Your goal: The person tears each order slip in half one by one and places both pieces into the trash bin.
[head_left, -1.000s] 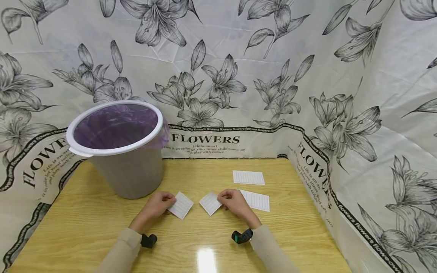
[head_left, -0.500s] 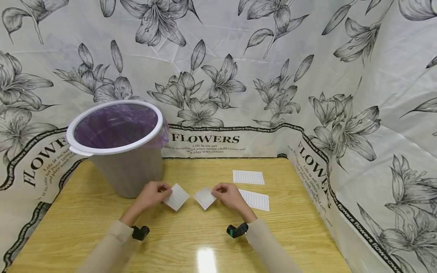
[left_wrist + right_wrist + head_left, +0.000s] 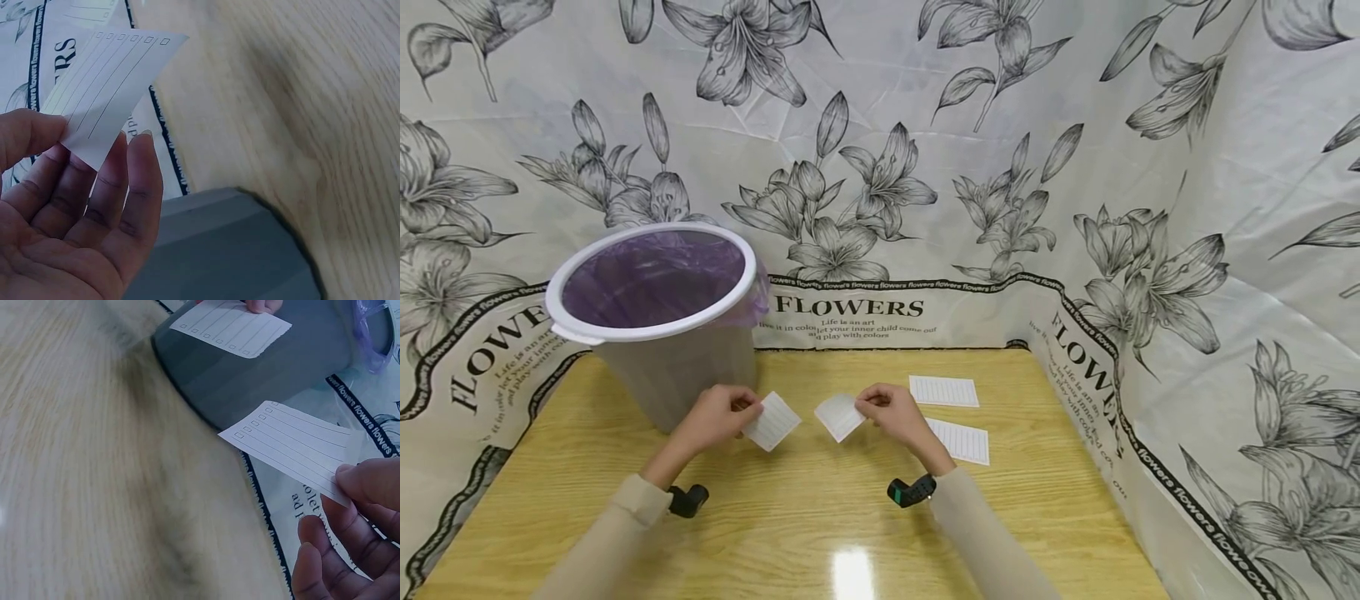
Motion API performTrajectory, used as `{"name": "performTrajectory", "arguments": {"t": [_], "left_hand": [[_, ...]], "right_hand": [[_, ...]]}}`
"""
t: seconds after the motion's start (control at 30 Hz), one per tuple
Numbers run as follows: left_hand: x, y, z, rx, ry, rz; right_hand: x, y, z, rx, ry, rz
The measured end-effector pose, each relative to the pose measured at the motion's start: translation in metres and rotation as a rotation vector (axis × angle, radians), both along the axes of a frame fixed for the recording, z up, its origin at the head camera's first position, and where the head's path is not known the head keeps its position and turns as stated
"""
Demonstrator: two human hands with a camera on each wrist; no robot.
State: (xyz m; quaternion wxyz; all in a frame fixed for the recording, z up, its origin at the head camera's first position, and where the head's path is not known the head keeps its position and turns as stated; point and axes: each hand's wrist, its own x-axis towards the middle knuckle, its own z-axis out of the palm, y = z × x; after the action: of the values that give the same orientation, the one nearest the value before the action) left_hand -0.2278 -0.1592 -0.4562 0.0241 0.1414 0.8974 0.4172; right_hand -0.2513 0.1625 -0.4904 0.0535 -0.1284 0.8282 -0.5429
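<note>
well, papers (image 3: 772, 422) (image 3: 838, 417) in both hands (image 3: 717, 413) (image 3: 893, 412)

The left hand (image 3: 718, 414) and right hand (image 3: 892, 412) were apart, each curled into a pinch; behind them, the left forearm (image 3: 598, 533) and right forearm (image 3: 988, 533) slanted inward.

“FLOWERS” is printed in large black capitals on the white sheet with black line-drawn lilies (image 3: 880, 108), above “Life is an art”, “let your inner child come out” and “play with colors”. The heading is repeated on the right side; on the left it is cut to “FLOWE” by the grey bin with white rim and purple liner (image 3: 700, 371). Small white “flowers” is repeated along the narrow black band (image 3: 891, 285). Small square outlines are printed on the white ruled paper piece (image 3: 115, 81)
</note>
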Motion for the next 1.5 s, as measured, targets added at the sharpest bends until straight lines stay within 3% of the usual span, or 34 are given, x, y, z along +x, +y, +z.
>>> {"name": "performTrajectory", "arguments": {"t": [0.37, 0.7, 1.03, 1.5], "left_hand": [[0.002, -0.012, 0.029, -0.013, 0.033, 0.034], [0.007, -0.018, 0.045, -0.019, 0.075, 0.020], [0.012, -0.014, 0.073, -0.029, 0.175, -0.011], [0.017, -0.006, 0.117, -0.179, 0.355, -0.070]], "right_hand": [[-0.008, -0.011, 0.020, 0.008, 0.029, -0.027], [-0.016, -0.020, 0.037, 0.020, 0.063, -0.025], [-0.024, -0.026, 0.062, 0.062, 0.133, 0.035], [-0.040, -0.026, 0.105, 0.217, 0.273, 0.079]]}}
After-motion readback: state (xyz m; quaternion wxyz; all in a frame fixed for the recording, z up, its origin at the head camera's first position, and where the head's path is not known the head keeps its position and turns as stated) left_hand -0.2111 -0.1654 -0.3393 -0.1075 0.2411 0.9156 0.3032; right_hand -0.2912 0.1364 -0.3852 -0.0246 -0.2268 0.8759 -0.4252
